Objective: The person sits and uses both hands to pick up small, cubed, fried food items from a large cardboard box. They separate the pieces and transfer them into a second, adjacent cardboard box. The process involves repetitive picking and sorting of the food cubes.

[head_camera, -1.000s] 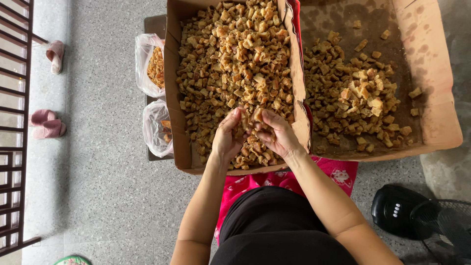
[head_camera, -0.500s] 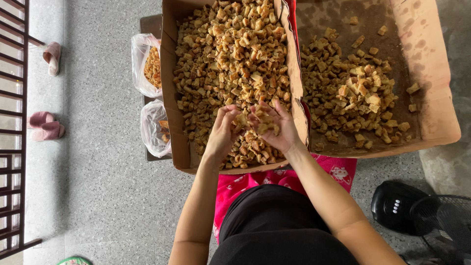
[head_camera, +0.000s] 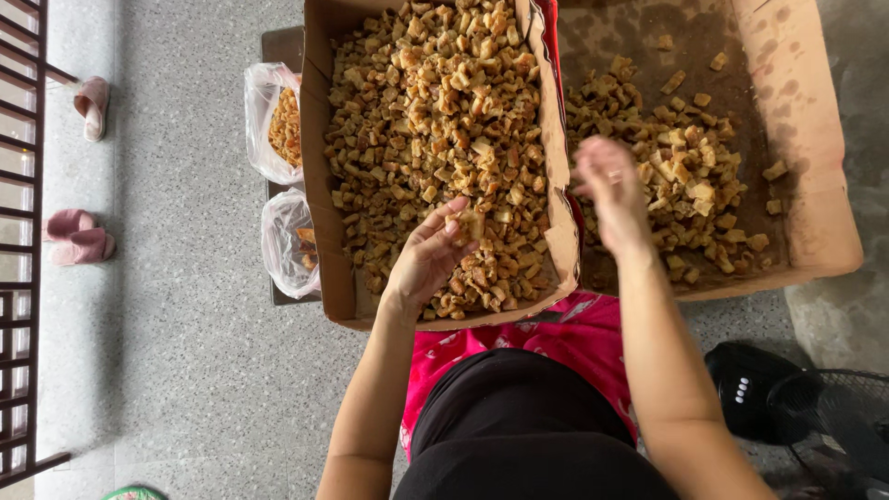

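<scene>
Moved apart since half a second ago: right hand (head_camera: pixel 607 190), blurred, now over the sparser right-hand brown cardboard box (head_camera: pixel 815 185) at upper right, grip impossible to tell. Left hand (head_camera: pixel 428 255) at frame centre, fingers curled around golden-brown fried chunks (head_camera: pixel 435 120) heaped in the fuller left cardboard box (head_camera: pixel 319 213). Two clear plastic bags (head_camera: pixel 273 125) at upper left.

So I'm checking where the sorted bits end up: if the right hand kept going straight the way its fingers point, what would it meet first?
The right hand, blurred, points up-frame over the right cardboard box. It would probably meet the heap of fried pieces there first, though its height above them is unclear.
</scene>
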